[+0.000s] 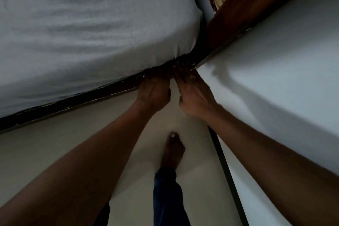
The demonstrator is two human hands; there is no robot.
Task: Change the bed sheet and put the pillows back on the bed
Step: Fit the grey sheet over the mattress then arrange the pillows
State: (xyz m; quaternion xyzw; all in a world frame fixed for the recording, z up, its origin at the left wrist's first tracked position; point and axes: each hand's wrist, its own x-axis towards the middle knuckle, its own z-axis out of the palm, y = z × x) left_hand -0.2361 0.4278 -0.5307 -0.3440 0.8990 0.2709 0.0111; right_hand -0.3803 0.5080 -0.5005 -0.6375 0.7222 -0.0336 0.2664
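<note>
The white bed sheet (82, 33) lies stretched over the mattress, its corner drawn down to the dark bed frame (73, 101). The left hand (154, 91) reaches under that edge with its fingertips hidden, so I cannot tell its grip. The right hand (194, 97) presses straight fingers against the corner.

Pale floor (55, 152), white wall (284, 60) — reddish wood (247, 5), perhaps a headboard.

Head view, steeply down, close over bed (88, 29)

Narrow floor strip (55, 152) between bed (82, 24) and wall (284, 60), closed by wooden board (247, 5).
</note>
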